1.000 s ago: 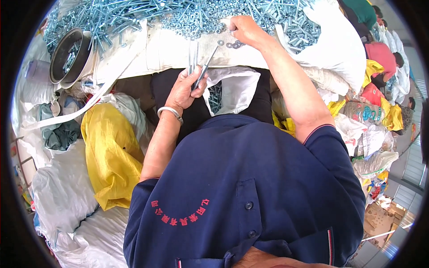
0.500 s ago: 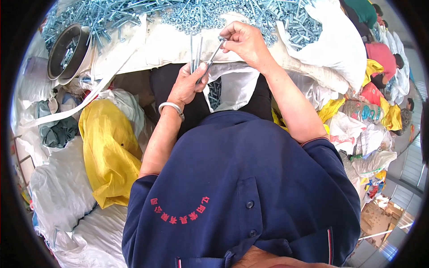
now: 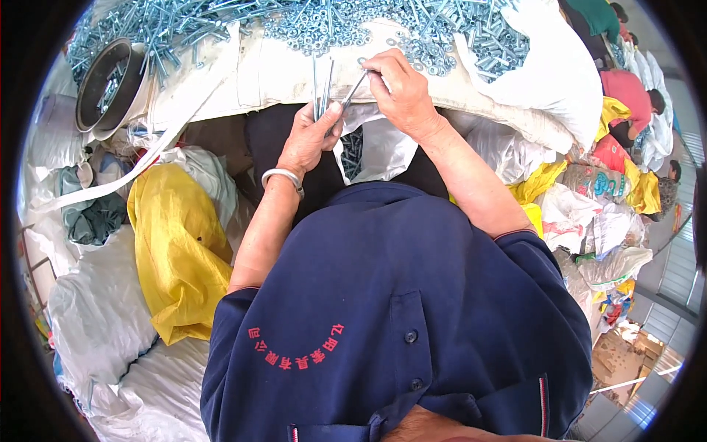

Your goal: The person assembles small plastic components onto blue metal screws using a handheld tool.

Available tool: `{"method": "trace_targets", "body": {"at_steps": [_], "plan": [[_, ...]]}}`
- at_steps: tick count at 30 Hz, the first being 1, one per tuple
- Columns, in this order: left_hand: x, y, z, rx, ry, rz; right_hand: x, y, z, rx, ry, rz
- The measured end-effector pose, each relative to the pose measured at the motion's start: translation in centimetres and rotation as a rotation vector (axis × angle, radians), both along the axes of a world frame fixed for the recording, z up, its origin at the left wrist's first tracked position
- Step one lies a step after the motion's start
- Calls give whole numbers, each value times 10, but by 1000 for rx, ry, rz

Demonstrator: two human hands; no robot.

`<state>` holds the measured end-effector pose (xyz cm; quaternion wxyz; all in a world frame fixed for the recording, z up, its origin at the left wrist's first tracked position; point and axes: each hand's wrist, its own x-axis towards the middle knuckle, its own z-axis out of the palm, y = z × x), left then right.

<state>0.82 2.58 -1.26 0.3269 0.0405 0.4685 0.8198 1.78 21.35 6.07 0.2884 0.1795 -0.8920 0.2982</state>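
My left hand [image 3: 313, 138] is closed round several long thin metal bolts [image 3: 325, 87]; two or more stand upright from the fist. One bolt [image 3: 355, 88] slants up and to the right out of that fist. At its upper end my right hand [image 3: 406, 92] pinches with thumb and forefinger; any small part between the fingertips is hidden. Beyond the hands, loose nuts [image 3: 317, 31], washers [image 3: 428, 57] and short metal sleeves [image 3: 495, 50] lie in heaps on pale cloth [image 3: 280, 77]. Below the hands an open white bag [image 3: 392, 147] holds dark metal pieces [image 3: 352, 153].
A dark round pan [image 3: 87, 96] with some bolts stands at the far left, beside a heap of long bolts [image 3: 158, 40]. A white strap [image 3: 140, 173] crosses the left side. Yellow sacks [image 3: 177, 250] and white sacks [image 3: 103, 302] lie around. Other people [image 3: 626, 92] are at the far right.
My right hand has come slightly lower and turned, its fingers still pinched at the slanted bolt's upper end. My left hand has hardly moved.
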Motion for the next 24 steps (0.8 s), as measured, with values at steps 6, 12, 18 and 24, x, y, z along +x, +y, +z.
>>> {"method": "trace_targets", "body": {"at_steps": [6, 12, 18, 24], "plan": [[0, -1, -1, 4, -10, 8, -10, 13, 2, 28, -1, -6], [-1, -2, -1, 16, -20, -12, -66, 70, 3, 393, -29, -183], [-2, -1, 0, 29, -25, -17, -82, 76, -14, 680, -217, -267], [-2, -2, 1, 44, -32, -24, -76, 68, 4, 170, -359, -166]]}}
